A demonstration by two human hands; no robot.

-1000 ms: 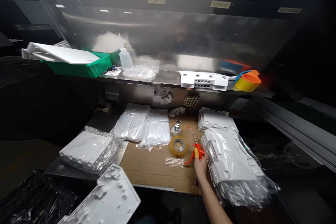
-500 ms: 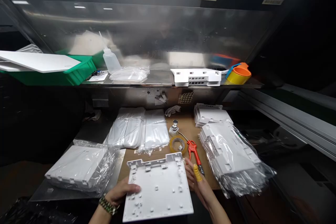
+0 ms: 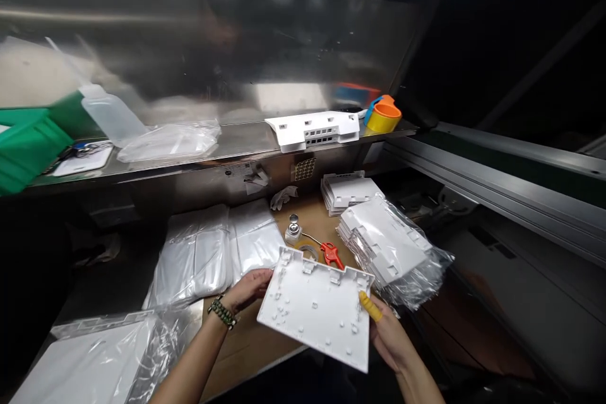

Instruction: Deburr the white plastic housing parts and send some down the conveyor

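Observation:
A white plastic housing panel [image 3: 317, 322], its inner side with clips and posts facing up, is held tilted over the front of the bench. At its left edge, the fingers of my left hand [image 3: 250, 287] are closed on the rim, partly hidden; a beaded bracelet circles that wrist. Gripping the right edge is my right hand [image 3: 389, 331], its thumb in a yellow finger cot [image 3: 370, 307] lying on the inner face. Just beyond the panel are a red air blow gun [image 3: 332, 255] and a roll of tape [image 3: 307, 247], partly covered by it.
Bagged white panels [image 3: 388, 237] are stacked at right, another bagged stack [image 3: 89, 353] at front left. Clear plastic bags [image 3: 194, 259] lie left of a small pump bottle [image 3: 293, 230]. The shelf above holds a squeeze bottle [image 3: 111, 113], a white housing [image 3: 315, 129] and a yellow-orange tape holder [image 3: 384, 115].
My view has swung to the right. The right hand, open beside the panel before, now grips its right edge. The panel has turned clockwise, and my left thumb has left its inner face.

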